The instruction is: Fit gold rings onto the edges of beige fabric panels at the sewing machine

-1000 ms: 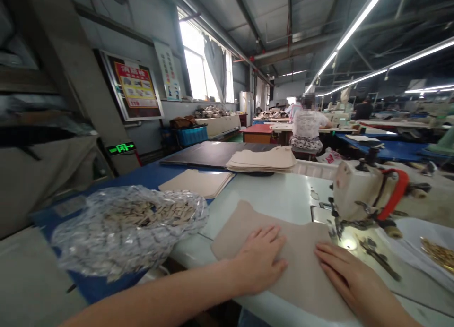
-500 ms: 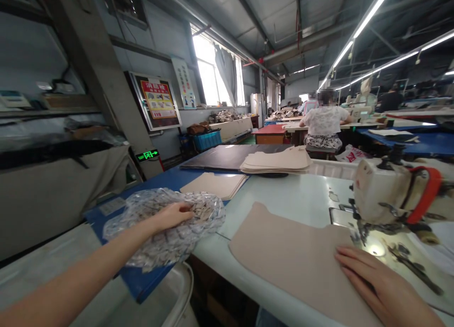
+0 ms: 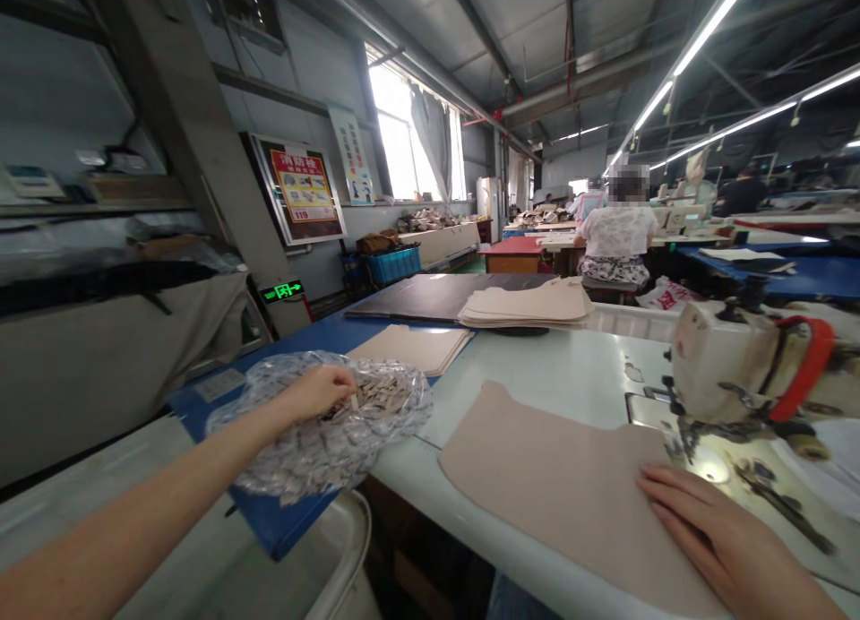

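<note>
My left hand (image 3: pixel 323 391) is over a clear plastic bag (image 3: pixel 288 459) full of small beige-grey pieces (image 3: pixel 386 394). Its fingers are pinched together, and a small beige strip (image 3: pixel 355 402) shows at their tips. Under my right hand (image 3: pixel 709 521) lies a large beige fabric panel (image 3: pixel 537 477) with a shaped upper edge. The fingers of that hand are stretched out, resting on the panel's right part. Just beyond them stands a sewing machine (image 3: pixel 726 369), its lamp lit near the needle area.
Two stacks of cut panels, a nearer stack (image 3: pixel 409 347) and a farther stack (image 3: pixel 528 305), lie across the tabletop (image 3: pixel 571 369). A white bin (image 3: pixel 349 548) stands below the table edge. Scissors-like dark tools (image 3: pixel 783 503) lie beside the machine. Ahead, a person (image 3: pixel 614 239) sits with their back turned.
My left hand has risen a little and drawn back from the pieces, its fingertips now pinching a small strip. My right hand stays on the panel.
</note>
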